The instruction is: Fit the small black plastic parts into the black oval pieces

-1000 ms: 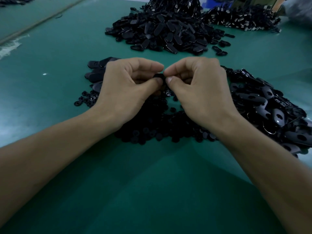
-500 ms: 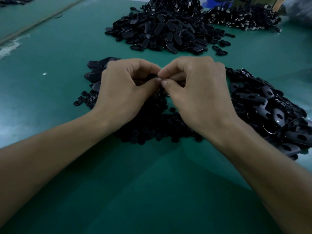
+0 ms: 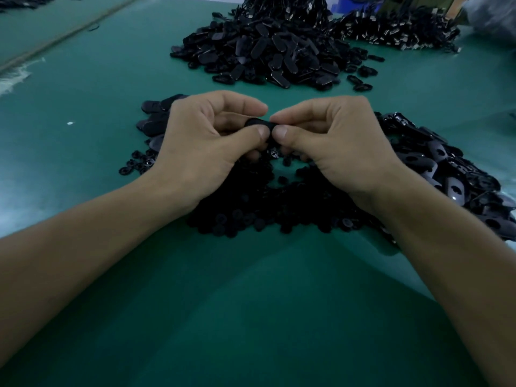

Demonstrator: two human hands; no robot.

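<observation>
My left hand [image 3: 206, 141] and right hand [image 3: 337, 143] meet above the heap of small black parts [image 3: 251, 213] on the green counter [image 3: 251, 317]. Both hands' fingers are clamped on one black oval piece [image 3: 258, 124] between them.

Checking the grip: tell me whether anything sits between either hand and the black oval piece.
Nothing visible does. The left hand and right hand both pinch the oval piece directly, above the heap of small parts.
</observation>
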